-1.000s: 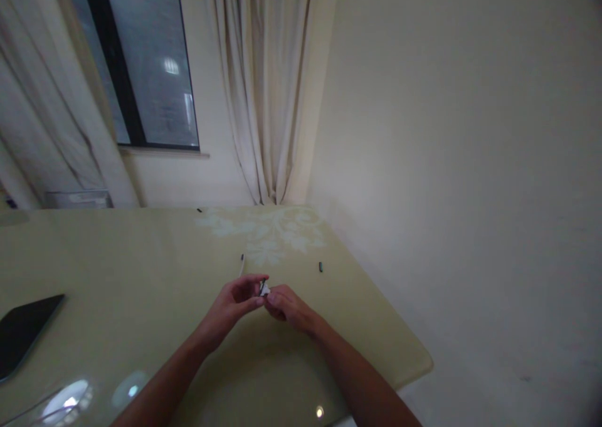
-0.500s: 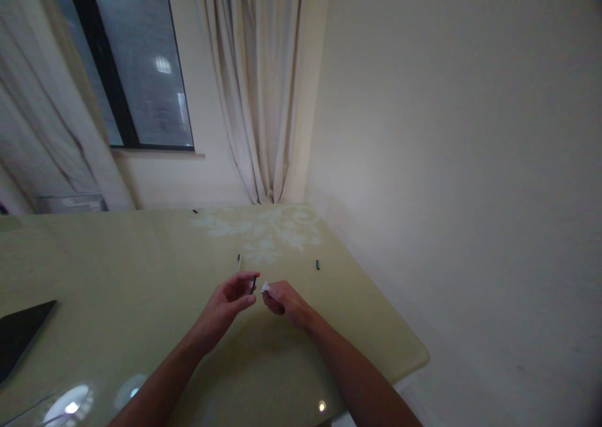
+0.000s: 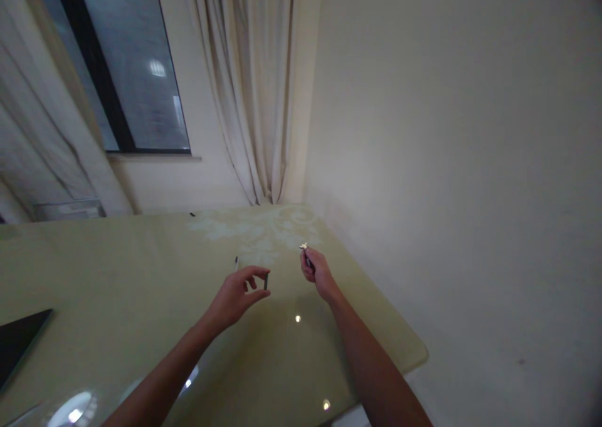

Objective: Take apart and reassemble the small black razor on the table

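A flat black slab [image 3: 21,342] lay on the table [image 3: 117,276] at nine o'clock from the person's left hand [image 3: 234,298], a small dark bit [image 3: 192,214] at eleven near the far edge, and a dark-tipped stick [image 3: 236,264] at twelve. The left thumb and forefinger pinched a short dark strip [image 3: 266,281] at two o'clock. At three, the right hand [image 3: 321,276] gripped a small pale piece [image 3: 303,246], which poked out toward eleven.
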A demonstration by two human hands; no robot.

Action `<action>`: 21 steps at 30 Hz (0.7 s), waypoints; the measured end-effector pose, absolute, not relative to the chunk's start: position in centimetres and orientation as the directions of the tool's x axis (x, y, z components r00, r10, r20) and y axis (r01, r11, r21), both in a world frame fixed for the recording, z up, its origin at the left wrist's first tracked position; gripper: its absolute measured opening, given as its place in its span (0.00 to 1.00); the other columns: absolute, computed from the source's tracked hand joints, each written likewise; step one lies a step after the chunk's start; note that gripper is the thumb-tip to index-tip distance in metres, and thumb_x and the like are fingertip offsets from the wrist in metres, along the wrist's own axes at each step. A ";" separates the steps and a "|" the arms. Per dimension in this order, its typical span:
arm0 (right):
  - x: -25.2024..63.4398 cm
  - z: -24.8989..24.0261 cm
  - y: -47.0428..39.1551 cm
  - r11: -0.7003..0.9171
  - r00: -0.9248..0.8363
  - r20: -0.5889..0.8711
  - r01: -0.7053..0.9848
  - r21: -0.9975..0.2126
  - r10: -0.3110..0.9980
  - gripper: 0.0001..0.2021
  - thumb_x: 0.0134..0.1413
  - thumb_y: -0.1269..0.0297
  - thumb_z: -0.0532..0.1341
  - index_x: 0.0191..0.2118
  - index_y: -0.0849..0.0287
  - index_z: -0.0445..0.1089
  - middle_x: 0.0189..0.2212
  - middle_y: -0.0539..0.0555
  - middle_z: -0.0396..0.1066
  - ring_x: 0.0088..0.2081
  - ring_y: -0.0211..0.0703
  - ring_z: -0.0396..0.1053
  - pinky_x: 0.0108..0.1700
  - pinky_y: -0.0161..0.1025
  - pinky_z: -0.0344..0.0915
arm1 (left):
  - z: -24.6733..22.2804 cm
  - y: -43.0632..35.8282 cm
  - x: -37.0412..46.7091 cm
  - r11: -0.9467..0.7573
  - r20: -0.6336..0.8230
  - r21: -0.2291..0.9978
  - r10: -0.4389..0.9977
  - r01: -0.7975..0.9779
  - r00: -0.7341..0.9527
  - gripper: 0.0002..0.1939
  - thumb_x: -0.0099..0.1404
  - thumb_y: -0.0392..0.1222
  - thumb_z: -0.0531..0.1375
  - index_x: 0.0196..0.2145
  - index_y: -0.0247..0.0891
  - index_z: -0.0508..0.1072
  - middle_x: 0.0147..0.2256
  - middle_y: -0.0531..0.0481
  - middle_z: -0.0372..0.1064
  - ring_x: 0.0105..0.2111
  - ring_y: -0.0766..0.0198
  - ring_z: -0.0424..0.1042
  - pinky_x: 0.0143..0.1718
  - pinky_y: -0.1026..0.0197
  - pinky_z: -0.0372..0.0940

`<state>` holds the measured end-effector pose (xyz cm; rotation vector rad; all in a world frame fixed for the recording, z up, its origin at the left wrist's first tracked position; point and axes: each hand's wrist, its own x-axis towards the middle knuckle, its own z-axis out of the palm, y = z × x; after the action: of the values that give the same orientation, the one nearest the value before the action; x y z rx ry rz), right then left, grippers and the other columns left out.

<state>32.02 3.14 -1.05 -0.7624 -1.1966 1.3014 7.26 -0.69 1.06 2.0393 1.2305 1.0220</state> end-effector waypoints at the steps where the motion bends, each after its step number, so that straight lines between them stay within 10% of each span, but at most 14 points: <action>1: 32.6 -1.1 3.4 0.187 -0.079 0.219 -0.298 -0.936 0.973 0.23 0.57 0.41 0.61 0.26 0.58 0.62 0.15 0.41 0.50 0.15 0.28 0.42 0.17 0.30 0.37 | 1.2 -0.2 7.8 -0.458 0.334 0.741 0.886 0.491 0.322 0.18 0.56 0.42 0.69 0.46 0.42 0.80 0.37 0.49 0.79 0.31 0.62 0.72 0.34 0.61 0.65; 21: 32.9 -1.0 4.1 0.160 0.028 0.159 -0.265 -0.951 0.987 0.25 0.54 0.41 0.62 0.35 0.64 0.75 0.20 0.43 0.58 0.14 0.27 0.49 0.14 0.29 0.39 | 2.3 1.2 9.5 -0.479 0.408 0.716 0.877 0.508 0.253 0.17 0.53 0.41 0.71 0.43 0.42 0.82 0.31 0.49 0.79 0.29 0.59 0.72 0.31 0.61 0.63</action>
<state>32.86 4.06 -1.03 -0.8976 -1.0779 1.2021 9.47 1.22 2.25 2.0887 1.2589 1.1185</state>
